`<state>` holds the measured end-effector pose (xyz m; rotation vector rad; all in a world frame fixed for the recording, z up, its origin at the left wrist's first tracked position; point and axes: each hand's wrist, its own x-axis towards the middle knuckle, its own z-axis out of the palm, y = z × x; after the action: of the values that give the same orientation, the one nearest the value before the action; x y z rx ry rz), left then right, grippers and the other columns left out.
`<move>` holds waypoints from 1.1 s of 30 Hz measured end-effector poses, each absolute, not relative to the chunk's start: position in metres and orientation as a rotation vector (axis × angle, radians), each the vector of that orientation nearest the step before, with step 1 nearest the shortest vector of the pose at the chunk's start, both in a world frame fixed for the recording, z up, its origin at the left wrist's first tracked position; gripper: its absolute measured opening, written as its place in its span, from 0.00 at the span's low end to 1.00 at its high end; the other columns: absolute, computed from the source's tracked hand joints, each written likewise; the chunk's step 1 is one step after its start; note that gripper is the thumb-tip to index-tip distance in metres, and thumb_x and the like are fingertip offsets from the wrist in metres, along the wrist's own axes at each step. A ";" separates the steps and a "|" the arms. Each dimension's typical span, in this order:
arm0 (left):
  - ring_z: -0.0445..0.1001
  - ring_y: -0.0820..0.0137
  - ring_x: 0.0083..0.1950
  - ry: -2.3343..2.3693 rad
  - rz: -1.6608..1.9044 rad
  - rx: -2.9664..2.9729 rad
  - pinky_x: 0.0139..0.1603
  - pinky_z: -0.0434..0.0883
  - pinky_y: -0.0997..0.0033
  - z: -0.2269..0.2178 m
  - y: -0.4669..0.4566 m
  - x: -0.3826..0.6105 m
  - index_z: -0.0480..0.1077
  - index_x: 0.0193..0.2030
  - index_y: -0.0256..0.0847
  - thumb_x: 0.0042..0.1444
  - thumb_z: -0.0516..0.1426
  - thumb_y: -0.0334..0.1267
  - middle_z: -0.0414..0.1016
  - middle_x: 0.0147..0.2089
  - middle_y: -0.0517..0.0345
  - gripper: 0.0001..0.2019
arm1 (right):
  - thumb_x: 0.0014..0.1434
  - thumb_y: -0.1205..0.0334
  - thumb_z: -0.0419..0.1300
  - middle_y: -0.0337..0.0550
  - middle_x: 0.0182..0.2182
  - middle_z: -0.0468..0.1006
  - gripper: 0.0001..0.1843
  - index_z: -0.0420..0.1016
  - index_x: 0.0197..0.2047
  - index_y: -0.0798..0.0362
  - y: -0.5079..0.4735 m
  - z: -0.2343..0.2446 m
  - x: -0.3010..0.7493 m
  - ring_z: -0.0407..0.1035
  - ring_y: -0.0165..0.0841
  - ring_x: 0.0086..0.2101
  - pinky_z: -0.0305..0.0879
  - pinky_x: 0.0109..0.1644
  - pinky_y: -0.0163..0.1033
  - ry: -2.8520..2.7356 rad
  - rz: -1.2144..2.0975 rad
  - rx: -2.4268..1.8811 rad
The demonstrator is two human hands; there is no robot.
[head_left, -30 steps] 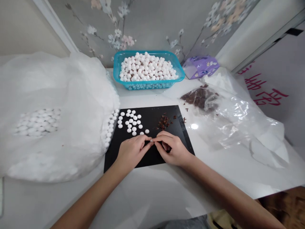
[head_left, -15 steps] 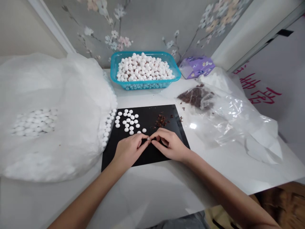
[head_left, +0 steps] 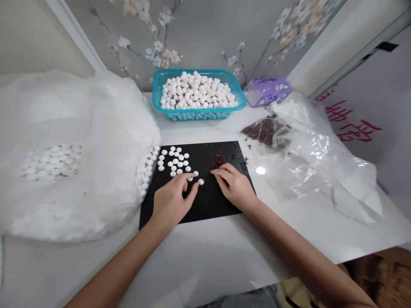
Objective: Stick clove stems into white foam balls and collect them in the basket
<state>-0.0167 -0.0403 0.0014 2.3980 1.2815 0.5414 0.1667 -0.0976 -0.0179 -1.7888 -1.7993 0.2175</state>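
White pellets, black board, teal basket, purple patterned packet, grey wallpaper with pale blossoms

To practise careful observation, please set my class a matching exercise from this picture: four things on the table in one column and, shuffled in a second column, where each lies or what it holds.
Things
1. Turquoise plastic basket
2. Flat black rectangular mat
3. Clear plastic bag
4. Purple patterned packet

Places or contents
A. Beside the basket, to its right
B. Holds dark brown flakes
C. Lies under the left hand and right hand
D. Heaped with round white pieces

Right pairs: 1-D, 2-C, 3-B, 4-A
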 end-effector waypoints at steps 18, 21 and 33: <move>0.65 0.77 0.23 1.441 0.545 2.497 0.21 0.56 0.75 0.001 -0.039 -0.018 0.71 0.38 0.45 0.56 0.53 0.45 0.67 0.27 0.65 0.10 | 0.58 0.72 0.51 0.44 0.35 0.74 0.11 0.72 0.41 0.55 -0.105 -0.014 0.167 0.68 0.24 0.25 0.63 0.24 0.30 -2.122 0.020 -1.435; 0.66 0.77 0.24 1.323 0.590 2.541 0.23 0.58 0.77 0.000 -0.039 -0.018 0.72 0.37 0.44 0.58 0.52 0.44 0.68 0.28 0.64 0.10 | 0.61 0.69 0.50 0.44 0.35 0.76 0.10 0.72 0.41 0.55 -0.103 -0.015 0.166 0.71 0.26 0.29 0.64 0.27 0.29 -2.106 0.029 -1.488; 0.72 0.77 0.30 0.936 0.519 2.609 0.26 0.63 0.77 -0.002 -0.040 -0.020 0.70 0.38 0.43 0.59 0.52 0.40 0.72 0.33 0.64 0.08 | 0.61 0.63 0.53 0.42 0.34 0.76 0.07 0.72 0.36 0.53 -0.101 -0.013 0.170 0.72 0.27 0.31 0.65 0.30 0.30 -2.007 0.165 -1.571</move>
<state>-0.0198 -0.0396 -0.0015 2.6093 0.9358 0.5188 0.1701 -0.1013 -0.0125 -1.5713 -2.0067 0.1654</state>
